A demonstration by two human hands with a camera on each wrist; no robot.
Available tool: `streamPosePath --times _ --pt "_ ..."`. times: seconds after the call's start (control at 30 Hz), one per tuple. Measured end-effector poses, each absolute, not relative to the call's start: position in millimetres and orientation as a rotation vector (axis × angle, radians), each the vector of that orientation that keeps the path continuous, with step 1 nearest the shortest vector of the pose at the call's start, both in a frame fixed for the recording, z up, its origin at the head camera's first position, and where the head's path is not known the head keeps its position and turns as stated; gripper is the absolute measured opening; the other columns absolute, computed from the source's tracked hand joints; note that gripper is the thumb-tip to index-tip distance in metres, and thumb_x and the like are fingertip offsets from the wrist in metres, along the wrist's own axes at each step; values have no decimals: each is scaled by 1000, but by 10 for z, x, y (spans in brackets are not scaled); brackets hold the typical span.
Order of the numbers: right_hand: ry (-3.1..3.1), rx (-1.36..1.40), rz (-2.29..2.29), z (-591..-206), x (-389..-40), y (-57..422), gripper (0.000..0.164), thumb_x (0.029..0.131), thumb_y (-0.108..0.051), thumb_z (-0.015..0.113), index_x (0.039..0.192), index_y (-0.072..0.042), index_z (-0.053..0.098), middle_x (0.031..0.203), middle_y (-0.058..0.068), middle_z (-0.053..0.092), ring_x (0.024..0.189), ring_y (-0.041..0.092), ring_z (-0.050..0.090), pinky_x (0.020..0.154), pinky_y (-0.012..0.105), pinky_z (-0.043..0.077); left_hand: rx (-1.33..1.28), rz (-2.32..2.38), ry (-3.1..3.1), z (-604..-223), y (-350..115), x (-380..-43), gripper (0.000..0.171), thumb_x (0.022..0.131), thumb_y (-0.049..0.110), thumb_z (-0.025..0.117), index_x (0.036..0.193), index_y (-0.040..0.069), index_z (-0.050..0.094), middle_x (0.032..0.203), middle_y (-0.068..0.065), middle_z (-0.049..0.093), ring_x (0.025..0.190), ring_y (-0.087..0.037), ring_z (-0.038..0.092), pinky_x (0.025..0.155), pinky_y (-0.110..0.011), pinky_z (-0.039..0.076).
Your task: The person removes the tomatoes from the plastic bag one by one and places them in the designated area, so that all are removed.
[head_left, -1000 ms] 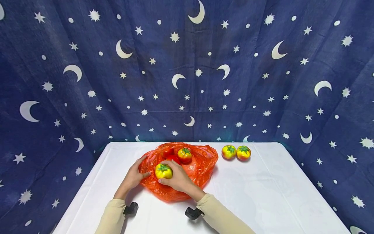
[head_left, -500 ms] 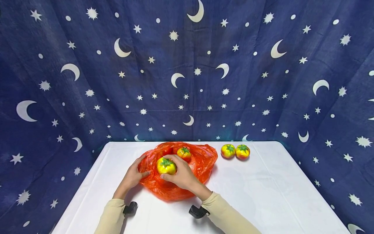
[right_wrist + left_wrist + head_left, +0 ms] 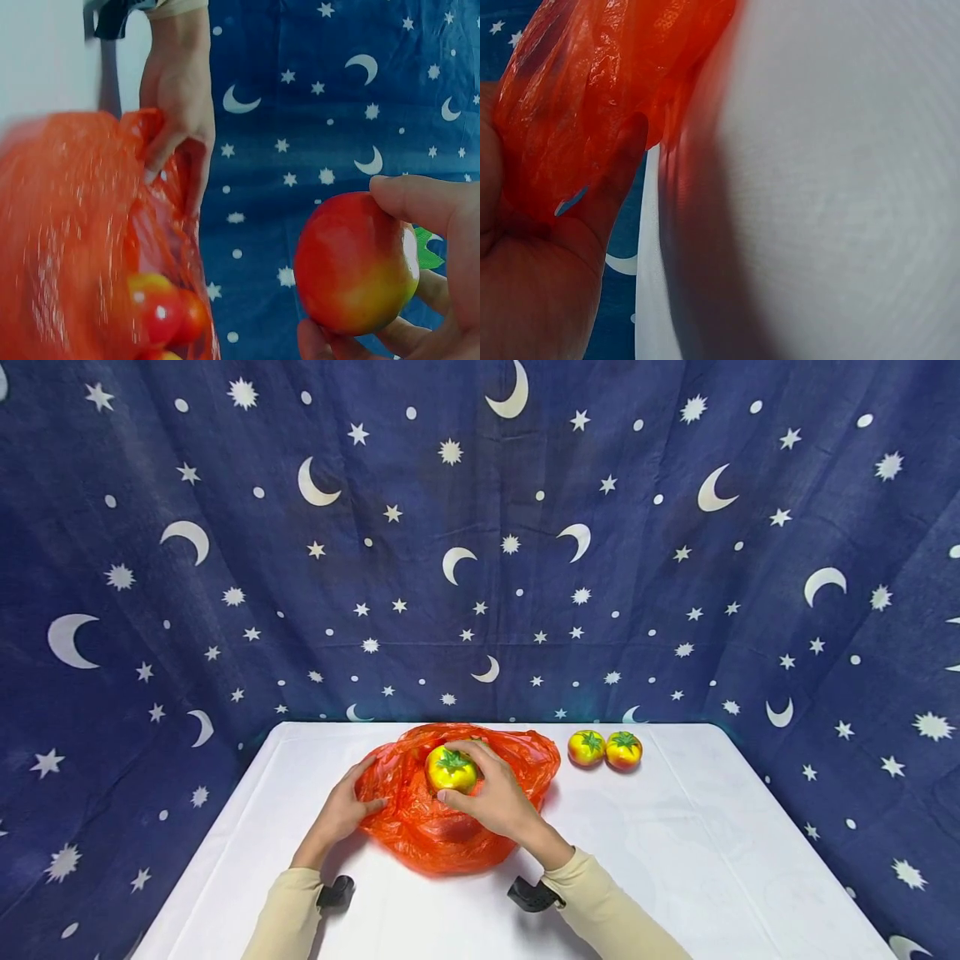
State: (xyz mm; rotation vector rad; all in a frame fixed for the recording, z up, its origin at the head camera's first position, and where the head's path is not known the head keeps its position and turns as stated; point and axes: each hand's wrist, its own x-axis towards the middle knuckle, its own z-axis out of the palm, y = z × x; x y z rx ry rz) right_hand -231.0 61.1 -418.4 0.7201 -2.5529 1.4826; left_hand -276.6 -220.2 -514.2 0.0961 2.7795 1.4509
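Note:
A crumpled red plastic bag [image 3: 442, 847] lies with its mouth open on the table. My left hand [image 3: 343, 814] grips the left side of its rim, thumb and fingers on either side of the film [image 3: 592, 97]. Over the bag's middle, my right hand [image 3: 498, 797] holds a yellow-and-red tomato [image 3: 452, 770] by its sides, green leaves up. From the right wrist, the held tomato [image 3: 352, 262] is seen clear of the bag. Other tomatoes [image 3: 159, 311] show inside the bag; in the head view the held one and my hand mostly hide them.
Two more yellow-and-red tomatoes, one on the left [image 3: 586, 749] and one on the right [image 3: 624, 752], sit side by side near the back edge of the white-covered table [image 3: 712, 860]. A dark blue curtain [image 3: 480, 568] with moons and stars hangs behind.
My right hand has carried the tomato rightward and a little farther back, from the bag's left part to over its middle. My left hand stays on the rim.

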Motion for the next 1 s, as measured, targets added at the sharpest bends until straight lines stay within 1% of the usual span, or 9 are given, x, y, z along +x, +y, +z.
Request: streamPosePath --times 0.2,0.4,0.5,0.73,1.0 --pt "-2530 654 1487 -4204 -2350 773 59 78 -24 82 131 -32 56 127 -9 59 113 14 59 99 38 53 92 1449 2786 -5137 -2209 -2761 82 82 6 74 153 7 32 157 -23 29 146 -47 25 120 -60 18" --pt "-2504 627 1504 -4227 -2348 908 60 78 -27 82 132 -30 57 130 -6 60 114 16 58 101 42 50 115 1460 2795 -5146 -2213 -2765 82 82 6 74 153 7 32 156 -24 31 145 -47 27 119 -60 20" --pt "-2498 606 1524 -4232 -2345 958 59 77 -26 82 131 -29 57 130 -4 60 113 17 58 101 42 50 134 1475 2801 -5144 -2212 -2770 82 81 6 75 152 6 33 155 -25 32 144 -48 27 119 -61 20" --pt "-2513 523 1492 -4251 -2355 1071 58 77 -23 82 129 -29 58 131 -3 59 113 19 58 101 43 50 123 1452 2793 -5133 -2215 -2786 82 82 7 75 152 6 33 156 -24 31 145 -47 26 120 -60 19" --pt "-2498 505 1475 -4276 -2386 1214 57 78 -20 81 129 -29 58 127 -2 60 111 19 59 97 41 51 116 1449 2789 -5127 -2225 -2795 83 82 6 74 153 7 32 157 -23 30 146 -46 25 120 -61 18"
